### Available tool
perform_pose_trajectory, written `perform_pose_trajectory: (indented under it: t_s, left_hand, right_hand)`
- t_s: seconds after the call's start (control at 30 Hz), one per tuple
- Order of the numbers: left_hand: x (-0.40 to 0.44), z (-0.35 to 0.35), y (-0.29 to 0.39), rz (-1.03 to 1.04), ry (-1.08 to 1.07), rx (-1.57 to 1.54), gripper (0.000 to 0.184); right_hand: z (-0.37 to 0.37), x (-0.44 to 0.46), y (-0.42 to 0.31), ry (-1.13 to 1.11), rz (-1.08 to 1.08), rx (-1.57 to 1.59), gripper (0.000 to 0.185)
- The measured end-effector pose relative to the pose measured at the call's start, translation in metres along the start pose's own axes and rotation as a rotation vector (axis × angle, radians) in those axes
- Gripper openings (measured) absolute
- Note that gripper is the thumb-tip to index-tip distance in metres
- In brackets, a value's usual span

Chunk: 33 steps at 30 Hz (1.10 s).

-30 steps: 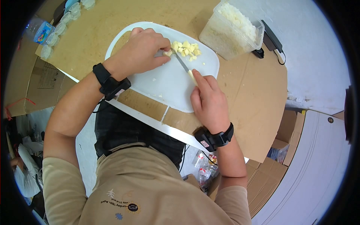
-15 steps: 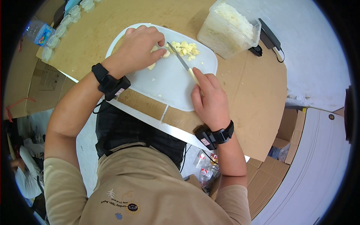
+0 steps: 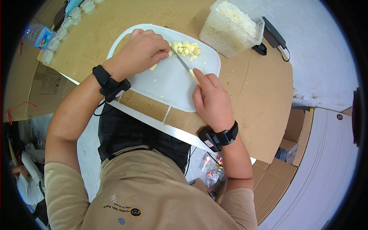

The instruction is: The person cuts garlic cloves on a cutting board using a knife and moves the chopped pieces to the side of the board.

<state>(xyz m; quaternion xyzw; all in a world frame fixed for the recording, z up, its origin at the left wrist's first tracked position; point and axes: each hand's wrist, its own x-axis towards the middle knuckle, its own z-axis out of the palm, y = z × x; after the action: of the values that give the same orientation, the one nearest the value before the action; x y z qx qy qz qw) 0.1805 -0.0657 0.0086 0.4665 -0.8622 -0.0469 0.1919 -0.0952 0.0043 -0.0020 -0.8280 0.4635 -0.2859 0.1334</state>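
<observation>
A white cutting board [image 3: 172,90] lies on the cardboard-covered table. My right hand [image 3: 214,100] grips a small knife [image 3: 184,63] by its pale handle, the blade angled up and left across the board. Beside the blade tip, my left hand [image 3: 141,50] has its fingers curled in a pinch on a pale yellow garlic clove [image 3: 170,54], mostly hidden by the fingers. Chopped garlic [image 3: 187,49] forms a loose pile just beyond the blade. Another pale piece [image 3: 153,67] sits under the left wrist side, partly covered by the hand.
A clear plastic tub [image 3: 226,36] filled with white shreds or grains stands right of the board. Behind it lies a black power adapter [image 3: 274,34]. Along the left edge are a plastic bottle [image 3: 40,36] and several small clear cups [image 3: 61,33]. Cardboard boxes [image 3: 274,178] stand below right.
My left fingertips have closed in around the clove, near the blade tip. The knife and right hand have shifted slightly up and left.
</observation>
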Motion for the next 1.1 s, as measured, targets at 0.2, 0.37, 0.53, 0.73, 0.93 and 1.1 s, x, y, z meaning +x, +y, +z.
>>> perform_pose_trajectory:
  t_s: [0.2, 0.37, 0.53, 0.73, 0.93, 1.1]
  left_hand:
    - [0.0008, 0.0022, -0.0017, -0.007, -0.015, 0.012, 0.008]
    - [0.001, 0.0023, 0.0, 0.005, 0.008, 0.003, 0.007]
    - [0.0008, 0.0042, 0.0023, -0.003, 0.013, 0.019, 0.008]
    - [0.0008, 0.0052, 0.0037, -0.033, 0.002, 0.025, 0.009]
    - [-0.0016, 0.0078, 0.0027, -0.037, 0.031, 0.003, 0.009]
    - [-0.0021, 0.0082, 0.0028, -0.026, 0.048, 0.009, 0.009]
  right_hand:
    - [0.0008, -0.0003, -0.0008, -0.013, -0.019, -0.052, 0.043]
    - [0.0018, 0.0003, -0.004, -0.019, -0.03, -0.06, 0.044]
    - [0.0022, 0.0004, -0.0041, -0.029, -0.042, -0.087, 0.046]
    - [0.0017, 0.0024, -0.0042, -0.064, -0.032, -0.092, 0.046]
    - [0.0003, 0.003, -0.0058, -0.027, -0.03, -0.06, 0.046]
    - [0.0027, 0.0019, -0.0056, -0.017, -0.056, -0.059, 0.046]
